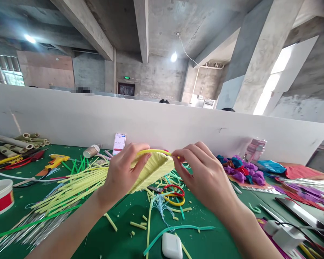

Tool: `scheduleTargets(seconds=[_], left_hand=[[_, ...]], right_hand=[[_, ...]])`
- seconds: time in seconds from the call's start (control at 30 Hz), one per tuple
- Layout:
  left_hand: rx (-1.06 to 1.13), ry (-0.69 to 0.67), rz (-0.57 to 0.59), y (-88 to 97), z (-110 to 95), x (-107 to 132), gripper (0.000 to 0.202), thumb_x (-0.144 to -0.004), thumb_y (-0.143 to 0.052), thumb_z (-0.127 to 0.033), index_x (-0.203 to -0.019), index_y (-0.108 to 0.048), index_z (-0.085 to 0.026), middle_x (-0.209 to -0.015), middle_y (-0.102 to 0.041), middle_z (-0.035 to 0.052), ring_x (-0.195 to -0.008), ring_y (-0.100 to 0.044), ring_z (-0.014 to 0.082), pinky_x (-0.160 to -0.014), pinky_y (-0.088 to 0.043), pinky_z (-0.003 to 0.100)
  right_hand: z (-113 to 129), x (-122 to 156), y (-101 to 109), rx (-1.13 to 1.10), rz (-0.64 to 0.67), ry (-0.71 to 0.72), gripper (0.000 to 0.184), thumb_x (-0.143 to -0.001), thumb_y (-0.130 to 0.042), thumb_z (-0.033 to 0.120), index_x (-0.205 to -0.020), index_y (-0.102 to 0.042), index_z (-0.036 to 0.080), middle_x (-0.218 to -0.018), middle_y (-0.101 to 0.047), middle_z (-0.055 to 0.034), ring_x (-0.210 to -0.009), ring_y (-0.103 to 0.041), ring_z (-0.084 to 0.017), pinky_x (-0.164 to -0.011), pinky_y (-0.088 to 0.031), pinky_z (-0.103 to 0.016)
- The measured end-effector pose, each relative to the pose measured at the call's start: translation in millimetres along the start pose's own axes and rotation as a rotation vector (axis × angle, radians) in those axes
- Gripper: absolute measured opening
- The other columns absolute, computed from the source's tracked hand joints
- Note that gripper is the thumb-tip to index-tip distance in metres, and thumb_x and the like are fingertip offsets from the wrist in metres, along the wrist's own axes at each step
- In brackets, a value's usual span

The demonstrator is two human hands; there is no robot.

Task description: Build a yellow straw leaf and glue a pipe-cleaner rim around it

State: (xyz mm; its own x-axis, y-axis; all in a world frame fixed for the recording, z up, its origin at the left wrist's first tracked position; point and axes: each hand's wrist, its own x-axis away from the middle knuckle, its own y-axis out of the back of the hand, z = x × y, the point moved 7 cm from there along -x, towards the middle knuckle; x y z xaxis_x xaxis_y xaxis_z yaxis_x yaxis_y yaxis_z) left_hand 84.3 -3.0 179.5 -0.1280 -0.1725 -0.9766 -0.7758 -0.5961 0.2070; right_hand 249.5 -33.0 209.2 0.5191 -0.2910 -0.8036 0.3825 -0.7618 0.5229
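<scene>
Both hands hold up a pale yellow petal-shaped piece (152,169) made of fuzzy stems laid side by side, edged with a brighter yellow stem. My left hand (122,172) grips its left side, thumb on the front and fingers behind. My right hand (205,176) pinches the upper right tip of the piece between thumb and forefinger. Below them, loose pale yellow stems (70,187) fan out to the left across the green table (124,230).
Scissors with red and yellow handles (174,194) lie under the hands. A phone (119,143) leans on the white partition (162,126). A yellow glue gun (54,160), tape rolls (21,141), a red-and-white tub (0,197), a white earbud case (172,245), and purple scraps (243,171) surround them.
</scene>
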Motion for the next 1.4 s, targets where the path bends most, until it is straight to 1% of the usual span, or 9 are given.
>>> scheduleTargets(seconds=[0.27,0.5,0.6,0.73,0.87,0.97,1.17,1.3,1.4], left_hand=[[0.016,0.035,-0.046,2.7,1,0,0.019,-0.089,-0.065,-0.013,-0.101,-0.055,-0.024,-0.09,-0.07,-0.0013,-0.079,-0.067,0.0119,-0.073,-0.052,0.023],[0.018,0.042,-0.042,2.0,2,2,0.016,-0.089,-0.064,-0.015,-0.1,-0.056,-0.024,-0.09,-0.071,-0.0008,-0.08,-0.068,0.0128,-0.073,-0.053,0.024],[0.027,0.097,-0.042,1.7,4,3,0.015,-0.089,-0.065,-0.019,-0.1,-0.057,-0.024,-0.09,-0.072,-0.0004,-0.077,-0.068,0.0129,-0.071,-0.054,0.025],[0.101,0.202,-0.029,-0.5,9,3,0.016,-0.089,-0.067,-0.025,-0.104,-0.06,-0.023,-0.095,-0.074,0.0015,-0.084,-0.07,0.0145,-0.076,-0.056,0.026],[0.168,0.29,0.008,-3.2,14,4,0.011,-0.091,-0.065,-0.03,-0.1,-0.065,-0.023,-0.094,-0.074,0.0009,-0.082,-0.069,0.0143,-0.076,-0.055,0.026],[0.221,0.327,0.027,-4.4,16,4,0.008,-0.093,-0.062,-0.03,-0.094,-0.066,-0.024,-0.088,-0.073,-0.0015,-0.077,-0.067,0.0122,-0.072,-0.053,0.023],[0.32,0.405,0.051,-8.3,18,6,0.009,-0.092,-0.063,-0.032,-0.092,-0.068,-0.024,-0.086,-0.071,-0.0015,-0.077,-0.065,0.0133,-0.073,-0.053,0.024],[0.384,0.471,0.065,-11.1,21,8,0.013,-0.091,-0.063,-0.035,-0.09,-0.069,-0.024,-0.086,-0.072,-0.0003,-0.078,-0.066,0.0155,-0.076,-0.054,0.026],[0.42,0.502,0.075,-12.6,21,7,0.014,-0.091,-0.063,-0.036,-0.088,-0.068,-0.023,-0.083,-0.07,-0.0007,-0.078,-0.066,0.0158,-0.075,-0.054,0.026]], right_hand=[[7,9,-13,-0.011,-0.04,-0.006,0.013,-0.091,-0.051,0.007,-0.089,-0.063,0.011,-0.075,-0.06,-0.0067,-0.072,-0.049,-0.017,-0.066,-0.045,-0.033],[7,11,-16,0.035,-0.069,-0.003,0.015,-0.092,-0.049,0.007,-0.089,-0.062,0.014,-0.074,-0.06,-0.006,-0.071,-0.048,-0.017,-0.066,-0.045,-0.033],[5,10,-15,0.015,-0.082,-0.027,0.014,-0.092,-0.049,0.008,-0.089,-0.061,0.015,-0.075,-0.06,-0.006,-0.072,-0.048,-0.017,-0.066,-0.045,-0.033],[1,10,-14,-0.025,-0.089,-0.056,0.014,-0.093,-0.048,0.009,-0.09,-0.06,0.016,-0.077,-0.06,-0.0062,-0.074,-0.048,-0.018,-0.069,-0.045,-0.033],[-5,9,-10,-0.11,-0.093,-0.134,0.009,-0.094,-0.05,0.012,-0.093,-0.057,0.018,-0.085,-0.061,-0.0066,-0.082,-0.048,-0.02,-0.073,-0.044,-0.034],[-9,7,-8,-0.152,-0.062,-0.178,0.008,-0.095,-0.047,0.013,-0.096,-0.053,0.018,-0.097,-0.058,-0.0094,-0.09,-0.047,-0.022,-0.079,-0.044,-0.037],[-21,3,-12,-0.262,0.088,-0.232,0.012,-0.1,-0.04,0.021,-0.094,-0.051,0.022,-0.103,-0.057,-0.0089,-0.097,-0.048,-0.023,-0.084,-0.044,-0.041],[-31,2,-19,-0.424,0.224,-0.316,0.02,-0.1,-0.041,0.03,-0.087,-0.054,0.023,-0.1,-0.061,-0.0063,-0.096,-0.054,-0.021,-0.083,-0.049,-0.038],[-33,4,-21,-0.485,0.28,-0.392,0.021,-0.099,-0.043,0.032,-0.086,-0.058,0.023,-0.093,-0.063,-0.005,-0.092,-0.058,-0.02,-0.08,-0.051,-0.036]])
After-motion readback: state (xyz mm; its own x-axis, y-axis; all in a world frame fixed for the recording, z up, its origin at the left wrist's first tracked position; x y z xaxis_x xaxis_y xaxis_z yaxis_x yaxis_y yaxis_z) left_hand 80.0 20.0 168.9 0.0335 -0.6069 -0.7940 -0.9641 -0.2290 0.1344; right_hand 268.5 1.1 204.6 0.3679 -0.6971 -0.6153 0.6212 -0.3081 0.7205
